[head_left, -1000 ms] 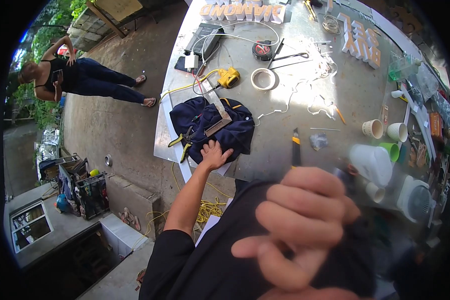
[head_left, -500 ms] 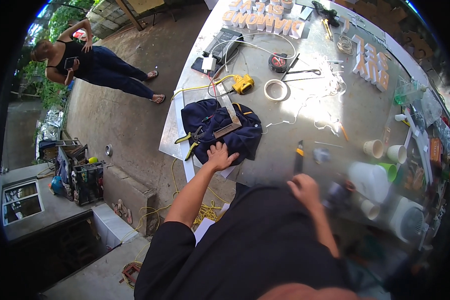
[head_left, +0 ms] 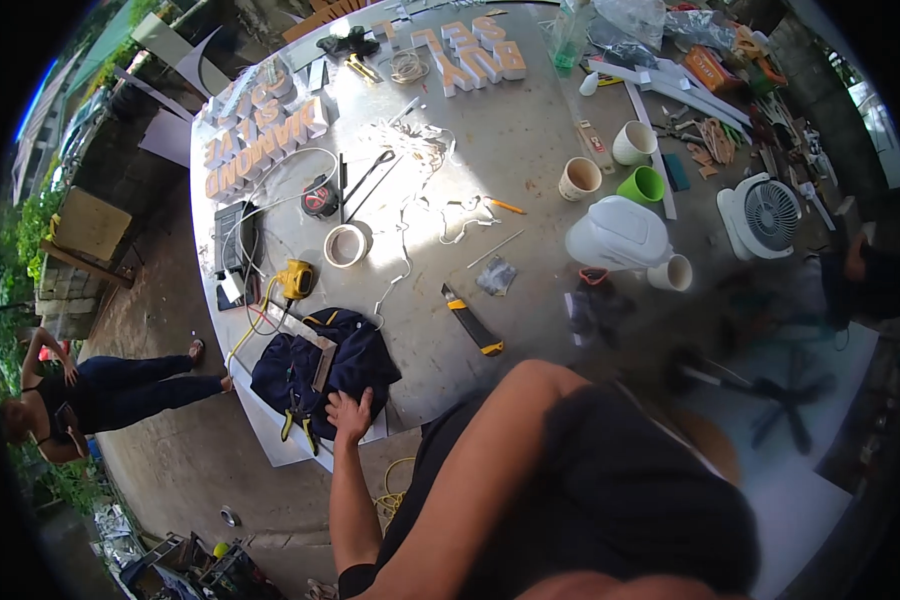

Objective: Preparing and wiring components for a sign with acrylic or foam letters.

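Observation:
My left hand (head_left: 350,412) rests on the near edge of a bundled dark navy cloth (head_left: 365,355), its fingers spread and lying on the fabric. On the cloth lies a try square (head_left: 323,365) with a metal blade. Yellow-handled pliers (head_left: 288,424) stick out beside it, over the table's edge. My right arm (head_left: 475,480) is bent, with the elbow by the table and the forearm running down to the lower edge. The right hand itself is out of view. A black and yellow utility knife (head_left: 473,320) lies on the metal table, apart from both arms.
On the table (head_left: 510,130) are a masking tape roll (head_left: 346,245), a tape measure (head_left: 320,197), a yellow tool (head_left: 295,279), cut-out letters (head_left: 260,150), a white jug (head_left: 618,233), cups (head_left: 633,143) and a small fan (head_left: 760,215). Another person (head_left: 120,395) stands at the left.
The view has swung to the right. My right hand, near the utility knife before, has left the view as the arm bent back. My left hand stays on the cloth.

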The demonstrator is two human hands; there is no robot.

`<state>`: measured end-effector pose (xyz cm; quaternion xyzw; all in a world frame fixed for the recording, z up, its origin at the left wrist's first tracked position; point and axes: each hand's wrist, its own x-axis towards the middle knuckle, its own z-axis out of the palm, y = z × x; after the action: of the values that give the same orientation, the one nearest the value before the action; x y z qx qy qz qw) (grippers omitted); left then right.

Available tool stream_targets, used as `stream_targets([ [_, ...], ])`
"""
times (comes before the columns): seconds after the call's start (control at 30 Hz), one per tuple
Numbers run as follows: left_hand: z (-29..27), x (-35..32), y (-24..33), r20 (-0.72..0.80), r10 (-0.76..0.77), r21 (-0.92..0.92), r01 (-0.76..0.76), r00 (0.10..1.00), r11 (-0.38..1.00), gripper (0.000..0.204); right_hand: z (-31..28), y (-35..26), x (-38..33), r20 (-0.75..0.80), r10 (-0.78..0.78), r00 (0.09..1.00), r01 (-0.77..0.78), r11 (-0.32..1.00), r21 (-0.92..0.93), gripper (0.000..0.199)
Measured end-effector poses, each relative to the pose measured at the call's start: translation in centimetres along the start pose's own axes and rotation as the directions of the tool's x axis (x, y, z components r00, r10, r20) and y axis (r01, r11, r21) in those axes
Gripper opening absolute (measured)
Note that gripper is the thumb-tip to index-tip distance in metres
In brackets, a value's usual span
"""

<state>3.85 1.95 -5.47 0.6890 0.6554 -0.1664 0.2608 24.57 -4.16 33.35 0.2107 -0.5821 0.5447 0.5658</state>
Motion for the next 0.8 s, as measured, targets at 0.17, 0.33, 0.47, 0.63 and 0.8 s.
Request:
stream_targets([
  [0.17,0.2,0.3,0.1,0.008,0.009,-0.019,-0.009,1.000,1.000,0.083,0.4,-0.6,1.8,-0.044,-0.068,0.997,0.073,0.989,0.129,0.032],
  [0.33,0.6,1.2,-1.2,-0.006,0.000,0.024,0.000,1.000,1.000,0.084,0.8,0.8,0.8,-0.087,0.069,0.994,-0.049,0.975,0.215,0.047],
  [0.47,-0.8,-0.9,-1.5,-0.012,-0.018,-0.012,0.018,1.000,1.000,0.079,3.8,3.5,0.4,-0.160,-0.038,0.986,0.077,0.966,0.246,0.025],
  [0.63,-0.5,0.1,0.9,-0.008,0.019,-0.028,-0.019,1.000,0.999,0.084,-5.0,0.9,-8.3,-0.221,0.184,0.958,-0.275,0.807,-0.523,0.060],
  [0.8,-0.2,-0.7,1.0,0.001,0.002,-0.054,-0.002,1.000,0.999,0.085,-10.0,-0.5,-24.9,-0.732,0.409,0.545,-0.837,0.318,-0.446,0.024],
])
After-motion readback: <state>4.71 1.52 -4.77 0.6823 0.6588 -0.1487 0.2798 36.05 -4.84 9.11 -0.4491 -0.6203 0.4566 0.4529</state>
